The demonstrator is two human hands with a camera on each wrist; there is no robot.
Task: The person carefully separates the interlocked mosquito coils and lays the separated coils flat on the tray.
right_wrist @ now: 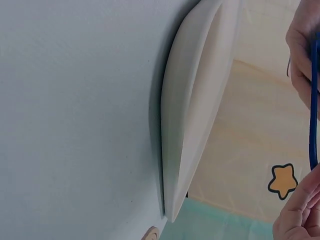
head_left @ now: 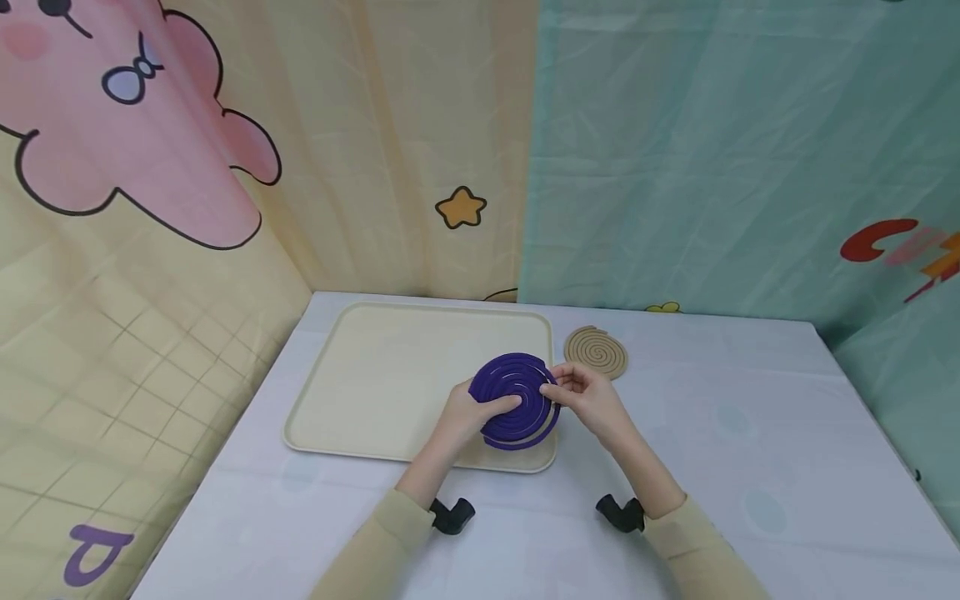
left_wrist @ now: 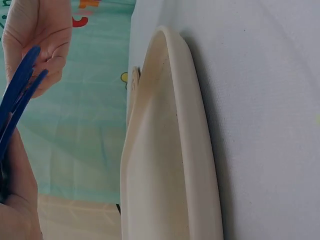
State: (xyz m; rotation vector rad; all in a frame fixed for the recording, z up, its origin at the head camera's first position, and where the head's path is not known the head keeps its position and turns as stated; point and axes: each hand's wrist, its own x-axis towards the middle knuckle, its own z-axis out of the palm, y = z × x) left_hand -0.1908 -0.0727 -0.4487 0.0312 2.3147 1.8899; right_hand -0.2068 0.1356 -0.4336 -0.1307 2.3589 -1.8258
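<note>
A purple spiral mosquito coil (head_left: 517,421) is held up over the right end of a cream tray (head_left: 352,375). My left hand (head_left: 467,414) grips its left side, the thumb lying across the top face. On the opposite side, my right hand (head_left: 592,404) pinches the outer rim between thumb and fingers. From the left wrist view the coil (left_wrist: 17,100) appears edge-on, with its strands spread apart into layers. Seen from the right wrist, the coil (right_wrist: 314,115) is a thin blue edge running between both hands.
A tan spiral coil (head_left: 596,352) lies flat on the white-covered table (head_left: 750,433), just right of the tray and beyond my right hand. Black wrist mounts (head_left: 453,517) sit at both cuffs. Printed curtains (head_left: 405,150) hang behind the table and at its sides.
</note>
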